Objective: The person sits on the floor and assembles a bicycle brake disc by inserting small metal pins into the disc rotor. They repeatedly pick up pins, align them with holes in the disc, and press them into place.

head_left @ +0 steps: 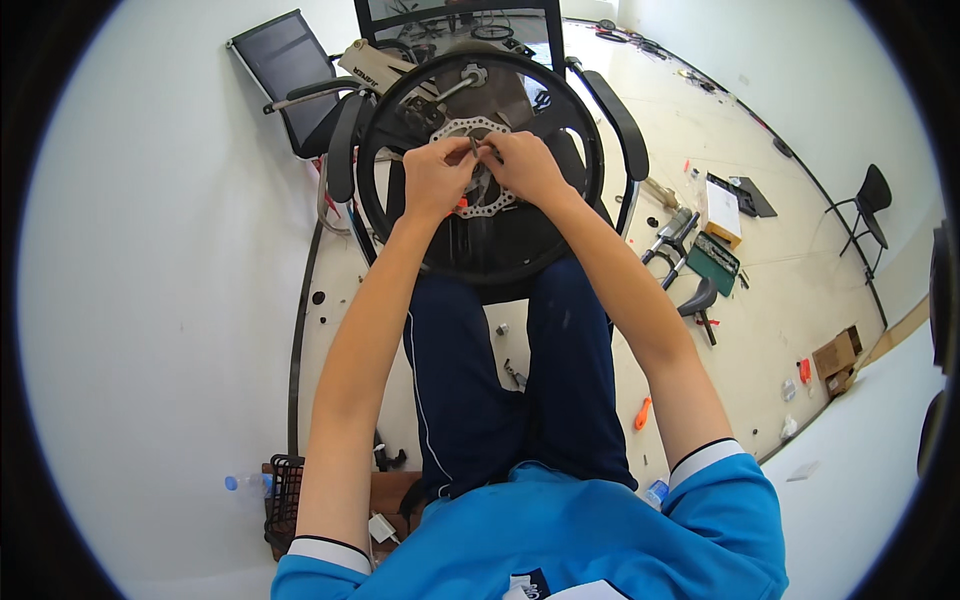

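Observation:
A black bicycle wheel [400, 110] lies flat on a black office chair in front of my knees. A silver toothed brake disc [462, 127] sits at its hub. My left hand [436, 178] and my right hand [524, 165] meet over the disc's middle. Both pinch a small dark tool [476, 148] that stands on the disc near the hub. My fingers hide the tool's tip and most of the hub.
A second black chair [285, 75] stands at the back left against the white wall. On the floor to the right lie a bicycle fork [672, 238], a green mat [712, 262], cardboard boxes [838, 358] and orange tools [642, 412]. A black wire basket [285, 495] sits lower left.

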Demonstrator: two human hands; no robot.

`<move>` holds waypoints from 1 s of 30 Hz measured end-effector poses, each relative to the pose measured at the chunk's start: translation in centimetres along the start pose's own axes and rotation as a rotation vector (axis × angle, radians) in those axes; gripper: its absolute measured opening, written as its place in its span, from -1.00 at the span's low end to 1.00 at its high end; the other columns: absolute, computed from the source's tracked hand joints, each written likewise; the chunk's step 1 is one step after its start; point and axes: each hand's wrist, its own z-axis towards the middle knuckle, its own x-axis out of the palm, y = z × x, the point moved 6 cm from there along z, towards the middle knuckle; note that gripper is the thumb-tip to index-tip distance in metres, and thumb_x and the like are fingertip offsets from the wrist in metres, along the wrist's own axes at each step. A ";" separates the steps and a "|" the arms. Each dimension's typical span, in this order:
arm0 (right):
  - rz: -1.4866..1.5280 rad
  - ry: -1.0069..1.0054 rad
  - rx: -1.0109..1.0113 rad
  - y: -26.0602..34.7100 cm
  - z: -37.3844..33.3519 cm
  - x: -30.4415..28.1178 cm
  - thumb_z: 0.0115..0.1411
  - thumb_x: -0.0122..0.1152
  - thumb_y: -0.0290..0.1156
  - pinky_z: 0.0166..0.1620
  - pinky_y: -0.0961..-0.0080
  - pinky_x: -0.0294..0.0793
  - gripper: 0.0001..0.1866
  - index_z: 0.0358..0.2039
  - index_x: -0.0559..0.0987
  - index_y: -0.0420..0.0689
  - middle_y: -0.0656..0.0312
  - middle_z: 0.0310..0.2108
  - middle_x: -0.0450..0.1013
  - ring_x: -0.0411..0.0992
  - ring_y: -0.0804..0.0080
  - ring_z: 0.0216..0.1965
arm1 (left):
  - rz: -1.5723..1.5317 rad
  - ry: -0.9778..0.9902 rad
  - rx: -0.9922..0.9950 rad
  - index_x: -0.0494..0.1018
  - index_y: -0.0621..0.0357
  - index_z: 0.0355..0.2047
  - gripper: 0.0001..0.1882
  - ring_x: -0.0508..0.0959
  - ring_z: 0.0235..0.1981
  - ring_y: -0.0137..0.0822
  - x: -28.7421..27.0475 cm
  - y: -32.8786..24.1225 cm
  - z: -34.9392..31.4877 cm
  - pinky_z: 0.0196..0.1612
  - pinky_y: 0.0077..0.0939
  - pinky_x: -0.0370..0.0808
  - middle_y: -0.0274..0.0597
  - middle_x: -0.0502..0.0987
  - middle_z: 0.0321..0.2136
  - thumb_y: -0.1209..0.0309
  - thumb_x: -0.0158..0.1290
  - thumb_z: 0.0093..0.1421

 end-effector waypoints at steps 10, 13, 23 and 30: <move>0.061 -0.026 -0.012 0.0 -0.2 -1.5 0.18 0.21 -0.37 -0.37 0.07 0.46 -0.84 -0.34 0.54 -0.21 -0.10 -0.54 0.49 0.51 -0.07 -0.44 | -0.227 -0.211 -0.179 0.61 0.40 -0.35 -0.87 0.64 -0.43 -0.50 -1.0 -1.3 -0.7 -0.29 -0.65 0.55 -0.19 0.68 -0.45 0.53 0.25 0.18; 0.220 -0.039 0.286 0.5 -2.2 -4.0 0.24 0.18 -0.40 -0.45 0.33 0.44 -0.85 -0.34 0.52 -0.24 0.05 -0.57 0.49 0.49 0.17 -0.55 | -0.332 -0.297 -0.294 0.60 0.43 -0.35 -0.85 0.65 -0.41 -0.48 -2.5 -1.1 -1.8 -0.26 -0.64 0.56 -0.19 0.67 -0.44 0.52 0.24 0.20; 1.759 -0.373 1.103 -2.5 -16.0 1.4 0.35 -0.06 -0.30 -0.58 0.61 -0.03 -0.77 -0.47 0.35 -0.05 0.41 -0.62 0.05 -0.05 0.61 -0.66 | -0.332 -0.388 -0.468 0.60 0.42 -0.33 -0.86 0.66 -0.40 -0.42 -1.6 2.1 -10.2 -0.26 -0.56 0.61 -0.12 0.67 -0.42 0.51 0.22 0.22; 1.834 -0.285 1.208 -6.0 -15.9 3.1 0.39 0.00 -0.06 -0.67 0.65 -0.08 -0.61 -0.46 0.41 -0.08 0.43 -0.67 0.04 -0.04 0.64 -0.72 | -0.457 -0.400 -0.534 0.59 0.44 -0.39 -0.80 0.63 -0.45 -0.46 -1.9 3.9 -11.1 -0.31 -0.59 0.59 -0.17 0.65 -0.48 0.46 0.24 0.22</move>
